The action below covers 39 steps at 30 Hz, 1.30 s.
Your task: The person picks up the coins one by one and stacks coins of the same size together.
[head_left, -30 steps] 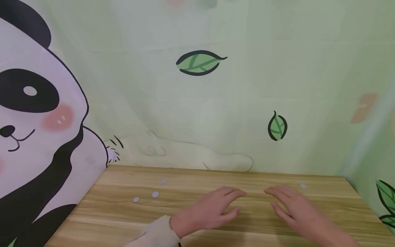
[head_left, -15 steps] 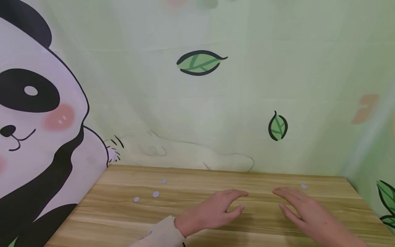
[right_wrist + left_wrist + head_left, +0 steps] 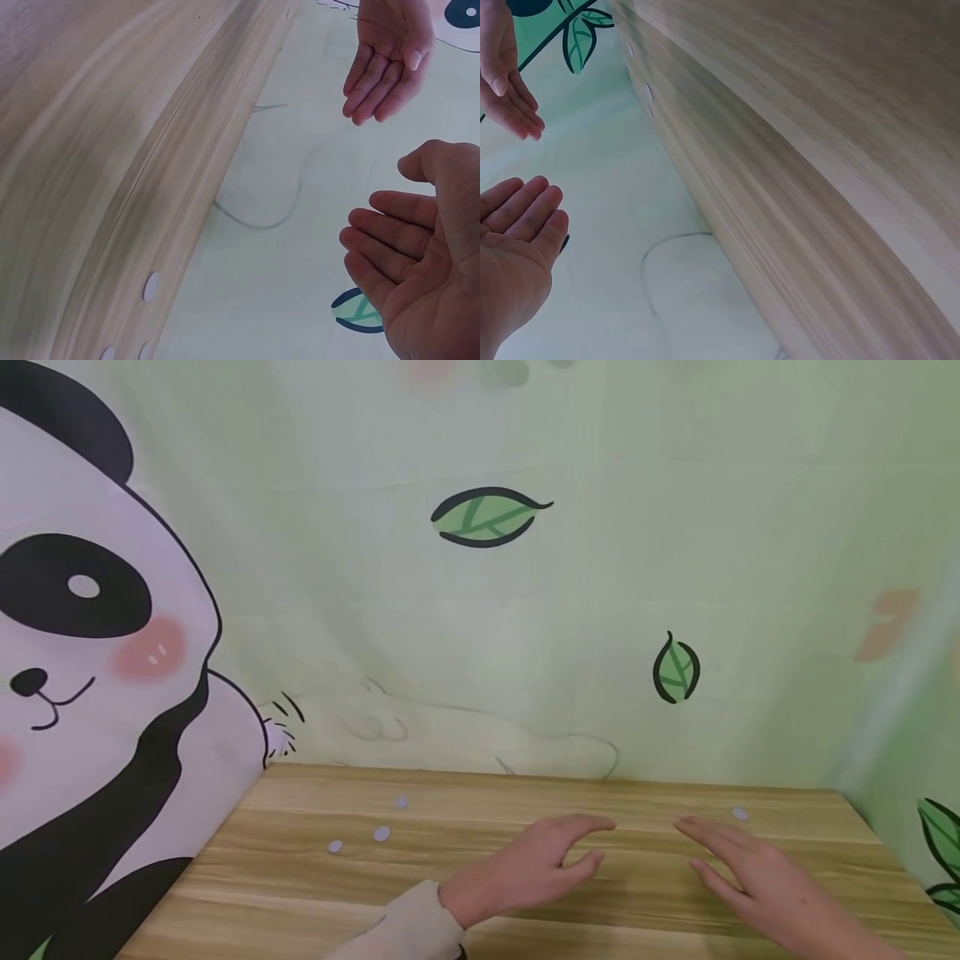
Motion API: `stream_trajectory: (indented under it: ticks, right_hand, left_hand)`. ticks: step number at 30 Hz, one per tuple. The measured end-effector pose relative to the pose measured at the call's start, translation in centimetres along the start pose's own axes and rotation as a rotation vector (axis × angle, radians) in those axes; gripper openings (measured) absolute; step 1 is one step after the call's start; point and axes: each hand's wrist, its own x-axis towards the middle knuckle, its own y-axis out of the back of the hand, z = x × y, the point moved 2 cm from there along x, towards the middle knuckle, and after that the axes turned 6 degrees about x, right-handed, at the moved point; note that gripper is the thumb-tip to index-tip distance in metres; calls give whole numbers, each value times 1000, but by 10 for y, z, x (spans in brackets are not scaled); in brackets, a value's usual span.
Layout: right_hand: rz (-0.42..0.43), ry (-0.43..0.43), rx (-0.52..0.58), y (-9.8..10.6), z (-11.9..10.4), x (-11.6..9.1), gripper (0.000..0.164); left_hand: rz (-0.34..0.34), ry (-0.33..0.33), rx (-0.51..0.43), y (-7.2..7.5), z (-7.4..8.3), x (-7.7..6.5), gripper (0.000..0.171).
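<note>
Loosely outstretched, left hand [image 3: 536, 862] and right hand [image 3: 759, 878] hover over the table [image 3: 637, 797] (pale discs [image 3: 382, 833] about, backdrop [image 3: 480, 627] behind).

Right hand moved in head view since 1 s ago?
Yes: the right hand has shifted rightward, its fingertips now showing nearer the pale round spot on the tabletop.

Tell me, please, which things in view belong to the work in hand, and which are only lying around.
Likely in the job:
left hand, empty
right hand, empty
wooden table below the hands

Likely only lying around, or background:
three pale discs, table's left side
single pale disc beyond right hand
printed panda
</note>
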Motion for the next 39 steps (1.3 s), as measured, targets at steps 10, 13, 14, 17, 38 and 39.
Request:
stream_trajectory:
  ticks: [10,13,14,17,38,39]
  right_hand:
    - [22,22,-15,-2,12,-6,41]
    - [13,12,-5,-2,15,-6,39]
    - [11,6,-4,-2,16,-6,39]
    - [-1,-14,13,-1,17,-6,38]
    - [-85,-119,59,-1,26,-9,39]
    - [-90,-124,62,-1,27,-9,39]
  left_hand:
    - [-20,8,39,-4,3,12,46]
    - [-44,1,76,-6,5,19,47]
    - [-50,-2,84,-7,6,21,48]
    - [-55,-11,94,-10,7,28,47]
    - [-40,-39,75,-24,12,43,47]
    - [-40,-43,73,-25,11,44,47]
